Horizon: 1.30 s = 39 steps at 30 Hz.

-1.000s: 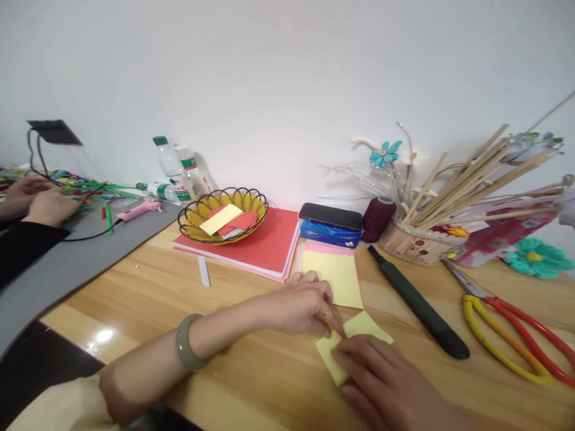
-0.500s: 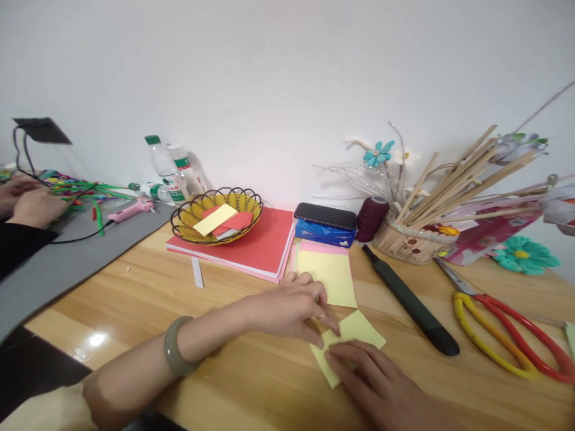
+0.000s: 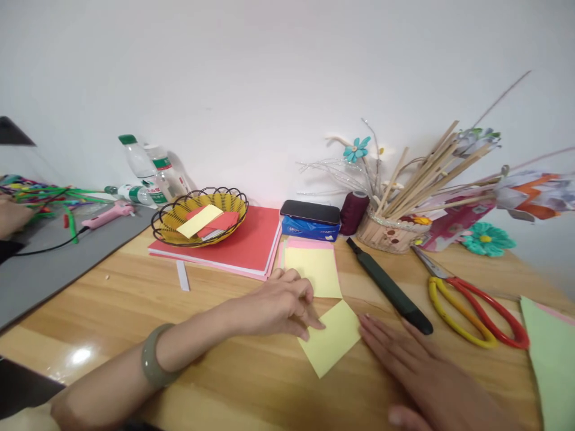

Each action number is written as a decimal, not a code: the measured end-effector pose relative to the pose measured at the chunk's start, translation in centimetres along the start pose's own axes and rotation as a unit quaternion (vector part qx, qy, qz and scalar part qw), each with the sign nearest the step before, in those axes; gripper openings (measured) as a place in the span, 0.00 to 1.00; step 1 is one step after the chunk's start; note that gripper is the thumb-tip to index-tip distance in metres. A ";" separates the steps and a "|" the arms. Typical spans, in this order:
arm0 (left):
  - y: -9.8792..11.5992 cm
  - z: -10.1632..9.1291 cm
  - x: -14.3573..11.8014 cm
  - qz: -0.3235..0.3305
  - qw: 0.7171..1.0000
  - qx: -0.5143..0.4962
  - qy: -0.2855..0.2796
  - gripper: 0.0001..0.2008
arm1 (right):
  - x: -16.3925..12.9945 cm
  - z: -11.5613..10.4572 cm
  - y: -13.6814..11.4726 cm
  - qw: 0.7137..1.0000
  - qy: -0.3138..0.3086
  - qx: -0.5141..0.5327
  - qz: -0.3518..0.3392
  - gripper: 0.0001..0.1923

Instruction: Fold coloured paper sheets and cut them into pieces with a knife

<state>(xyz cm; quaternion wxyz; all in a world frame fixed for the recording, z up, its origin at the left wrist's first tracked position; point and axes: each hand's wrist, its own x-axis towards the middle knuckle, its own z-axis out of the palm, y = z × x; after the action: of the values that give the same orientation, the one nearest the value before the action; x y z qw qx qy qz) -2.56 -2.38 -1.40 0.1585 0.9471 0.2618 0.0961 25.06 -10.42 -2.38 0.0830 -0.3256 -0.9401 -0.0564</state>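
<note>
A small sheet of yellow paper (image 3: 332, 342), apparently folded, lies askew on the wooden table. My left hand (image 3: 281, 305) has its thumb and index finger at the sheet's left corner, gripping it, with the other fingers curled. On the right, my right hand (image 3: 408, 359) lies flat with fingers stretched out, the tips at the paper's right corner. Just behind is a stack of square paper (image 3: 317, 272), yellow on top. A dark green long-handled tool (image 3: 390, 287) rests beyond my right hand, near scissors (image 3: 476, 311) with red and yellow handles.
A yellow basket (image 3: 164, 218) holding paper pieces stands on red sheets (image 3: 258, 239). Behind are a blue tissue pack (image 3: 309, 230), dark thread spool (image 3: 354, 212) and wooden pot (image 3: 384, 233) of sticks. Green paper (image 3: 548, 353) lies right; a co-worker's hand (image 3: 13, 216) is far left.
My right hand has moved right from the middle of the yellow paper and flattened out. The left hand stays at the paper's left corner. The view has shifted to the right.
</note>
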 end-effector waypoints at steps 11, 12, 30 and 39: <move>5.2 1.4 2.8 0.135 0.970 0.202 0.013 0.11 | 0.1 0.0 -0.1 0.986 0.032 -0.164 0.011 0.34; 5.5 1.9 2.9 0.135 0.966 0.217 0.016 0.10 | 0.0 0.1 -0.1 0.984 0.037 -0.175 0.009 0.34; 6.5 4.0 -3.9 -0.009 0.988 0.069 0.140 0.07 | -0.8 2.0 -0.2 0.985 0.081 -0.148 0.040 0.37; 4.6 2.5 -3.8 0.159 0.984 0.062 0.058 0.13 | -0.9 2.0 -0.4 0.993 0.004 -0.057 0.101 0.33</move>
<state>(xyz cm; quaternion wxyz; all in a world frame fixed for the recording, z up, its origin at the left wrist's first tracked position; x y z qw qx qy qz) -2.95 -8.75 -2.49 0.0670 0.9775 0.1220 0.1583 25.21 -10.96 -4.57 0.0731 -0.4231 -0.8973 -0.1019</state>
